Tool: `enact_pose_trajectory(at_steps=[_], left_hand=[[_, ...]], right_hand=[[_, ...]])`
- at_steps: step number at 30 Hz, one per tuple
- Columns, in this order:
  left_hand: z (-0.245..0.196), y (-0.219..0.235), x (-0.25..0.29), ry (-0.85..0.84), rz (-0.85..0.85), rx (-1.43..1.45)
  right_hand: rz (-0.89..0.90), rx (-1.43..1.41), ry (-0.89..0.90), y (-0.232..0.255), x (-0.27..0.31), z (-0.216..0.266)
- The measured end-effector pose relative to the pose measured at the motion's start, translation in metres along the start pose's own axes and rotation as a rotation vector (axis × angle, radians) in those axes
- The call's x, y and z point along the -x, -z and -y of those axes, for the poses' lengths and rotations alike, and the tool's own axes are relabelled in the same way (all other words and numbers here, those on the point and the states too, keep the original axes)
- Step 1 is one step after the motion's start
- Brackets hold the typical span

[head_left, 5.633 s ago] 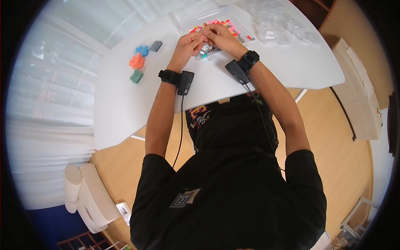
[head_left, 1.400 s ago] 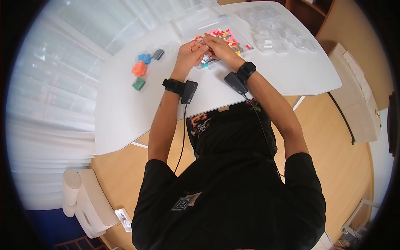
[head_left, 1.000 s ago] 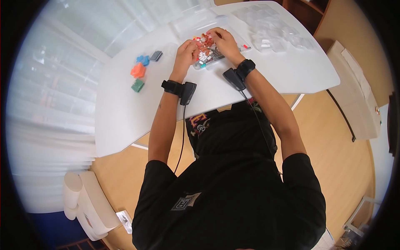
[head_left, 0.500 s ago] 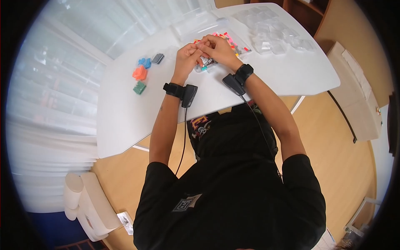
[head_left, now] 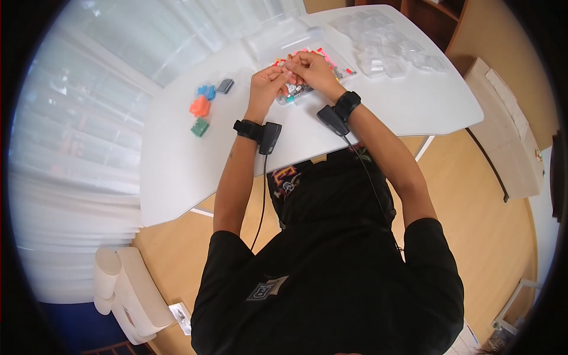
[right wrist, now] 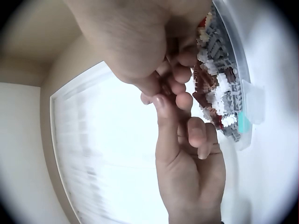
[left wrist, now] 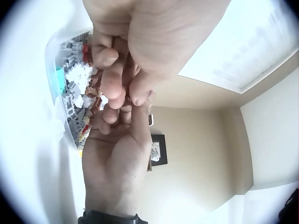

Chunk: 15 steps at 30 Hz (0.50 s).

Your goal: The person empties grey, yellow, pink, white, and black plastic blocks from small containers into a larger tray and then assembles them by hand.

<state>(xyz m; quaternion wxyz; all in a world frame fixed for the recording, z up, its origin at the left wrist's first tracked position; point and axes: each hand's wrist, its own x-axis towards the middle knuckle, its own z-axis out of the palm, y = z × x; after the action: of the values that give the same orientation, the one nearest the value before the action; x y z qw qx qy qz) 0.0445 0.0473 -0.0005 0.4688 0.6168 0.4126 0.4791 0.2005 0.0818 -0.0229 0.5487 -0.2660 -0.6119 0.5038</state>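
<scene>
My left hand (head_left: 265, 89) and right hand (head_left: 318, 72) meet at their fingertips above a clear plastic box (right wrist: 233, 44) of small toy bricks (left wrist: 74, 79). Thumbs and curled fingers of both hands pinch at one spot, where a small toy brick is mostly hidden between them. In the left wrist view the left hand (left wrist: 154, 37) comes in from the top and the right hand (left wrist: 114, 156) from below. White, grey and brown bricks (right wrist: 219, 93) lie in the box just beyond the fingers, with a teal brick (right wrist: 244, 122) at its near wall.
Left of the box on the white table (head_left: 171, 171) sit a green block (head_left: 199, 126), an orange block (head_left: 200, 106), a blue block (head_left: 207, 92) and a dark grey block (head_left: 225, 86). Clear plastic containers (head_left: 390, 53) cover the back right. A cable (head_left: 258, 204) trails from the left wrist.
About a second ago the hands were apart, the right one reaching over the bricks farther back. Since then they have come together at the fingertips, nearer the front of the box.
</scene>
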Motion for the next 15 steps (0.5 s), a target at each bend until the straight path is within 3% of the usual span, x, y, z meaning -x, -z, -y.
enact_pose_trajectory(at_steps=[15], left_hand=[[0.010, 0.004, -0.002, -0.009, -0.029, 0.075]], right_hand=[[-0.017, -0.094, 0.001, -0.002, 0.000, 0.003]])
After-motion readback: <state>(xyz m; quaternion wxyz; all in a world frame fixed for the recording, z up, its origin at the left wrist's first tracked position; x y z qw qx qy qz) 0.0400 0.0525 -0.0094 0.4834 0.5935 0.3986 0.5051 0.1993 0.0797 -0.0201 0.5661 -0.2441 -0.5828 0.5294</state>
